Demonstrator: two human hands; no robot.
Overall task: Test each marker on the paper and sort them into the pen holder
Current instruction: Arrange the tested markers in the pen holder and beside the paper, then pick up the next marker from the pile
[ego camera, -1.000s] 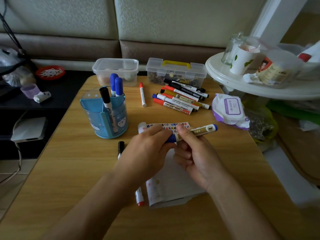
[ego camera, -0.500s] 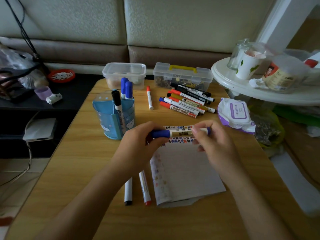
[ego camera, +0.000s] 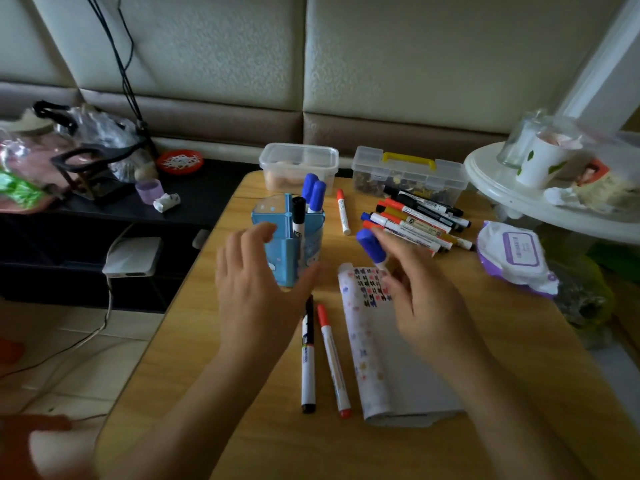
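Head view: pinching a capped blue marker (ego camera: 370, 245) in the fingers of the right hand (ego camera: 426, 299), cap uppermost, above the scribbled top of the paper (ego camera: 391, 358) on the worktop (ego camera: 526, 341). Half a second ago gripped level by both hands; now released by the left hand (ego camera: 256, 292), spread wide and empty in front of the pen holder (ego camera: 308, 249), touching it or not unclear. Suggests testing and recapping done, leaving only the drop beside the two blue markers (ego camera: 313, 192) and black marker (ego camera: 298, 216) already standing there. Still unsorted: a pile of markers (ego camera: 415, 220) beyond, plus a black pen (ego camera: 308, 358) and red pen (ego camera: 332, 355) lying left of the paper.
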